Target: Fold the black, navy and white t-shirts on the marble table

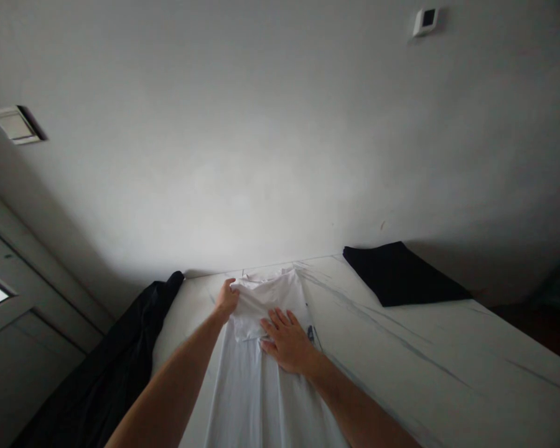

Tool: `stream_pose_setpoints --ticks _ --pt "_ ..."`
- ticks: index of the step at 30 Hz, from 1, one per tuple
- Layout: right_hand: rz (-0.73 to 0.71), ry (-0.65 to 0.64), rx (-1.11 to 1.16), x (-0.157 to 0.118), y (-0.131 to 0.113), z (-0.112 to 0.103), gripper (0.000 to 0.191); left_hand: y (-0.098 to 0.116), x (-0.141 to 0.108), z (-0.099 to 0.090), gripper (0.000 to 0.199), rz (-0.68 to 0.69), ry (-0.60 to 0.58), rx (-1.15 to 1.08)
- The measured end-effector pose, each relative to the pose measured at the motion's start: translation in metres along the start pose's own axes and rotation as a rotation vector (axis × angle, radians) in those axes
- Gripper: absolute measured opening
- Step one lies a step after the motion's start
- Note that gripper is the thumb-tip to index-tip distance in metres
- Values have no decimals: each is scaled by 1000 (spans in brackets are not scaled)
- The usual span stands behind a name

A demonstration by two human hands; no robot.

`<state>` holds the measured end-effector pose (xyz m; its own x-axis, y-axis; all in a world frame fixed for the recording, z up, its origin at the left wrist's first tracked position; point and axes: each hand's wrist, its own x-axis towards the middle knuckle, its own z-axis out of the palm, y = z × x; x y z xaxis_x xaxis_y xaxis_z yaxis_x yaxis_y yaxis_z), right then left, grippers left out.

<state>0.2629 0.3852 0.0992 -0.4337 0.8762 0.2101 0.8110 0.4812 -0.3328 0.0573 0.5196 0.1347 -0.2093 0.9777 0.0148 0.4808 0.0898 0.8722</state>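
A white T-shirt (273, 298) lies lengthwise on the marbled white table (378, 354), its collar end towards the wall. Part of it is folded over near the top, and a small dark print peeks out at its right edge. My left hand (226, 301) pinches the upper left corner of the folded part between thumb and fingers. Flat on the cloth, with fingers spread, my right hand (288, 341) rests at the lower edge of that fold. The lower end of the shirt runs out of view between my forearms.
A folded black cloth (396, 274) lies at the table's back right. Dark fabric (121, 354) hangs over the left edge, near a panelled door (23, 336). The grey-white wall (270, 162) borders the table's back, with a switch (16, 124) and a small white device (424, 22).
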Motion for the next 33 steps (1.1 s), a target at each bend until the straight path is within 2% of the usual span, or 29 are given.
stream_pose_setpoints --ticks 4,9,12,17,22,25,28,30,33 --pt "7 7 6 1 0 2 57 -6 3 2 46 20 -26 66" --pt "14 -11 7 2 2 4 59 -16 5 -1 73 -52 -133 57" --pt "10 -3 9 2 2 4 58 -16 5 -4 72 -41 -191 13" --pt "18 -20 11 3 2 3 57 -15 6 -2 74 12 -183 -78" --pt "17 -29 15 3 3 4 59 -18 3 -4 85 -131 -230 -154" --pt "17 -25 17 3 2 3 59 -17 0 -10 82 -166 -303 -128" --pt "23 -23 22 3 2 2 59 -14 -1 -12 90 -94 -391 -186" --pt "24 -18 26 3 1 2 59 -13 -2 -10 96 -26 -361 -225" --pt "38 7 29 4 2 2 64 -15 -4 -3 96 -13 -223 -199"
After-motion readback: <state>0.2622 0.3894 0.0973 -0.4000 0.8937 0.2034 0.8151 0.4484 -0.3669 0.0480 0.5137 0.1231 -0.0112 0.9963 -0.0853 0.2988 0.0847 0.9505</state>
